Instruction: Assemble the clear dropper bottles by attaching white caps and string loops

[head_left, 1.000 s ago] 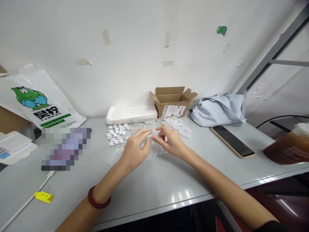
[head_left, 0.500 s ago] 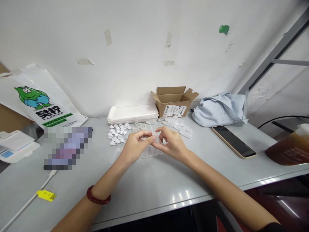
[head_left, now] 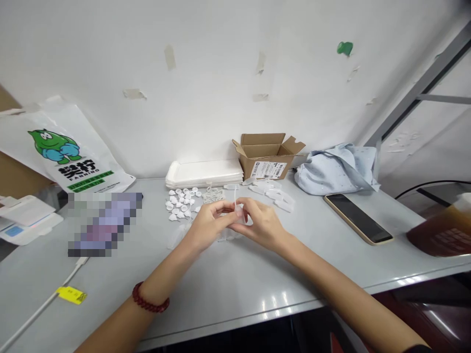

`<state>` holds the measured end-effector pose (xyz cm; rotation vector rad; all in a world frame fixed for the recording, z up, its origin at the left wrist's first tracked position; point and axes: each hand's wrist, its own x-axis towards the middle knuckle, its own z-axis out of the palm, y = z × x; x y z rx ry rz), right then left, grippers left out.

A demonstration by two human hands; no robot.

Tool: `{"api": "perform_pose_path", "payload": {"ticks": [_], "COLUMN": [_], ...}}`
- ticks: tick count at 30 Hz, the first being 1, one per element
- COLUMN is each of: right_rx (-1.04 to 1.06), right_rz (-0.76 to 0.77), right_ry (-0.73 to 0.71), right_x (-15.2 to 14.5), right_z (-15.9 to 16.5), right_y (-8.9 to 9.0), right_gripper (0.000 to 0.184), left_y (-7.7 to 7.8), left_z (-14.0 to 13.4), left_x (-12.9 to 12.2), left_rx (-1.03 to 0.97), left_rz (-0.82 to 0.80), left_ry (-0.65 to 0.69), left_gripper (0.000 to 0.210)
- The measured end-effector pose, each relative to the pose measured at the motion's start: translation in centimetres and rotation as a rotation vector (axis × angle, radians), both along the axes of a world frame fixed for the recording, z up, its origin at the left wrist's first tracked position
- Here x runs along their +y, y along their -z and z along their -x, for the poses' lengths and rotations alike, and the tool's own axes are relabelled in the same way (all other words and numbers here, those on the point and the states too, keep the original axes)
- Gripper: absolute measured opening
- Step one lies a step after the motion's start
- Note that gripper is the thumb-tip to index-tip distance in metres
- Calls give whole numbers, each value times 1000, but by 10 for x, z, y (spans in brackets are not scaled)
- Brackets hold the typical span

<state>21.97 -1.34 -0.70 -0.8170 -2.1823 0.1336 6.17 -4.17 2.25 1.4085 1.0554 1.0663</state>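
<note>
Over the middle of the desk, my left hand and my right hand meet, both closed with fingertips on one small translucent plastic bottle. From its top a thin white tube stands nearly upright. My fingers cover much of the bottle. Several white pointed caps lie to the left beyond my left hand. A small heap of thin white tubes is just behind the hands. More translucent bottles lie to the back right, and others sit partly hidden beneath my hands.
Against the wall are a white stack, an open cardboard box and a light blue cloth bag. A phone and a drink cup are at right. At left are a printed bag, a blurred device and its cable.
The thin tube has gone from leaning left to nearly upright. Both hands stay closed on the bottle at almost the same place. The view has shifted slightly.
</note>
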Motion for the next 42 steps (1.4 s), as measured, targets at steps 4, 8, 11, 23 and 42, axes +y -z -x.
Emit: {"api": "perform_pose_path", "payload": {"ticks": [4, 8, 11, 23, 42], "right_rx": [61, 152, 202, 271, 540], "right_rz": [90, 233, 277, 382, 784], "right_ry": [-22, -117, -171, -105, -69], "right_x": [-3, -5, -6, -2, -25], "right_z": [-1, -2, -1, 1, 20], "right_y": [-6, -11, -13, -6, -1], "right_gripper": [29, 26, 28, 27, 19], "left_y": [-1, 4, 6, 10, 5], "left_z": [4, 8, 10, 4, 7], "left_x": [1, 4, 6, -1, -21], "left_rx": [-88, -151, -177, 412, 976], "left_rz": [12, 33, 37, -500, -905], "left_ry": [22, -21, -13, -366, -108], "left_gripper": [17, 16, 17, 38, 25]}}
